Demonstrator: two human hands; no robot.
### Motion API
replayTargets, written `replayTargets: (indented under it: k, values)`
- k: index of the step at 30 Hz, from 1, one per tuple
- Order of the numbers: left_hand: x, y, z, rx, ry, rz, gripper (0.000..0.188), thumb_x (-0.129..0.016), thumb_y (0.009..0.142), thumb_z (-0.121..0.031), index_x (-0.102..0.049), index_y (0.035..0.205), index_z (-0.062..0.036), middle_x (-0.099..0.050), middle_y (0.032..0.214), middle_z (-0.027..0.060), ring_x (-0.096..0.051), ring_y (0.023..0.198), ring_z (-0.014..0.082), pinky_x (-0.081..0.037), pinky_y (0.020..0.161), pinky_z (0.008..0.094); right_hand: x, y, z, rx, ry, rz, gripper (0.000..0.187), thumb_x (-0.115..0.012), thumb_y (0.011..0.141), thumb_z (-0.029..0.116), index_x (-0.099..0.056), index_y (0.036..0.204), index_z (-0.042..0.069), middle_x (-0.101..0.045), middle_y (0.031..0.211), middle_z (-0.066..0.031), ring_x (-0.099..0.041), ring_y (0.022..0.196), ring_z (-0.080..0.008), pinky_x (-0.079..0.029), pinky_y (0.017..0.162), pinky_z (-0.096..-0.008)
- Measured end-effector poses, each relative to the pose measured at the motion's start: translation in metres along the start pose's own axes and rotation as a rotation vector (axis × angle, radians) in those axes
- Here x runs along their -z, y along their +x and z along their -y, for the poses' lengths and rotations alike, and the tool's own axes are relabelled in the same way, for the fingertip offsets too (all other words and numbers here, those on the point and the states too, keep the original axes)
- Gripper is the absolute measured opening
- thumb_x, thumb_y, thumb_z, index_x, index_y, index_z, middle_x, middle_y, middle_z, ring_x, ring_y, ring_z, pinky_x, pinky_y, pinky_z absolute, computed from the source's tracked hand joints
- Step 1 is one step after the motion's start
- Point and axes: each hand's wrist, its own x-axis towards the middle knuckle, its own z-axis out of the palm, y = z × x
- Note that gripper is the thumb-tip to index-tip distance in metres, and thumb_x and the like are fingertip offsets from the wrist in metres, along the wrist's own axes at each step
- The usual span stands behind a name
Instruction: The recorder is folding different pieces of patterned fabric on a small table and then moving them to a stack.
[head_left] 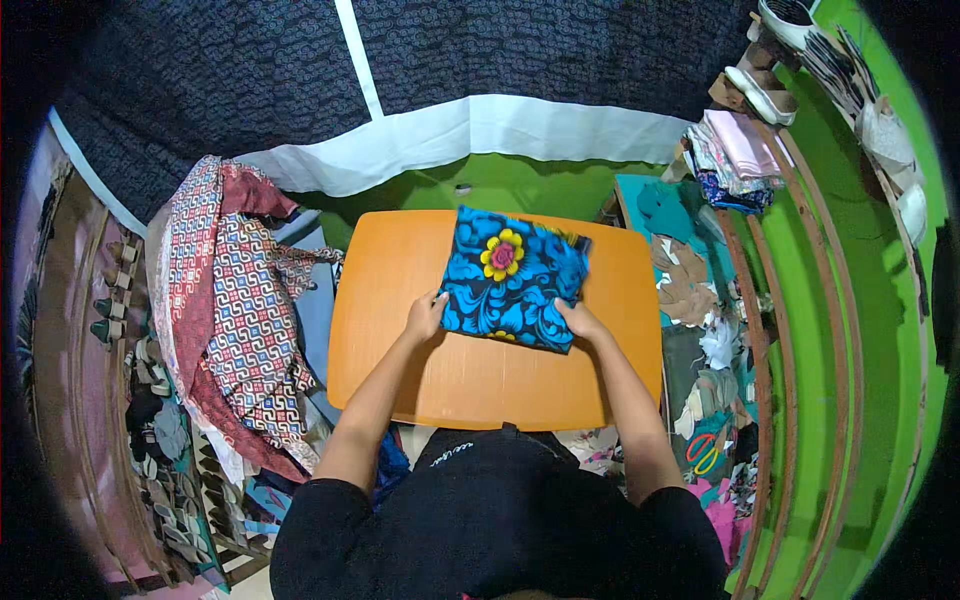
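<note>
A folded blue cloth (512, 275) with black swirls and a yellow and pink flower lies on a small orange table (400, 300), slightly turned. My left hand (425, 317) rests on the cloth's near left corner, fingers on its edge. My right hand (578, 320) presses on the near right corner. Both forearms come in from below, over my black shirt.
A heap of red and white patterned fabric (235, 310) hangs to the left of the table. Cloth scraps (705, 340) and coloured scissors (703, 452) lie to the right. Folded fabrics (740, 155) are stacked on a wooden shelf at the upper right. A dark curtain with a white band (470, 130) hangs behind.
</note>
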Motion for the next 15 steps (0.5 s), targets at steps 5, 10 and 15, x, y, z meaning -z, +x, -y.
replayTargets:
  k: [5, 10, 15]
  values:
    - [-0.010, -0.008, -0.008, 0.112, -0.046, -0.075, 0.033, -0.051, 0.080, -0.032, -0.055, 0.075, 0.0009, -0.052, 0.060, 0.0075, -0.047, 0.056, 0.0150, -0.039, 0.054, 0.0298, -0.018, -0.012, -0.030, 0.073, -0.016, -0.175, 0.061, -0.043, 0.077, 0.053, -0.058, 0.085, -0.005, -0.058, 0.085, -0.0252, -0.057, 0.083, -0.0348, -0.043, 0.071, -0.0382]
    - [-0.020, -0.005, -0.005, 0.155, -0.123, 0.005, 0.037, -0.055, 0.077, -0.036, -0.060, 0.083, -0.0003, -0.058, 0.068, 0.0079, -0.054, 0.065, 0.0151, -0.042, 0.060, 0.0286, -0.029, -0.034, -0.035, 0.211, 0.363, -0.373, 0.032, -0.051, 0.083, 0.027, -0.058, 0.085, -0.004, -0.060, 0.074, -0.0060, -0.054, 0.066, -0.0108, -0.044, 0.062, -0.0271]
    - [-0.008, -0.058, -0.015, 0.194, -0.140, 0.016, 0.038, -0.062, 0.067, -0.035, -0.062, 0.080, 0.0003, -0.062, 0.071, 0.0132, -0.059, 0.067, 0.0216, -0.046, 0.066, 0.0303, -0.036, -0.074, -0.043, 0.121, 0.176, -0.343, 0.033, -0.052, 0.080, 0.029, -0.058, 0.080, -0.003, -0.060, 0.071, -0.0128, -0.056, 0.068, -0.0218, -0.043, 0.064, -0.0327]
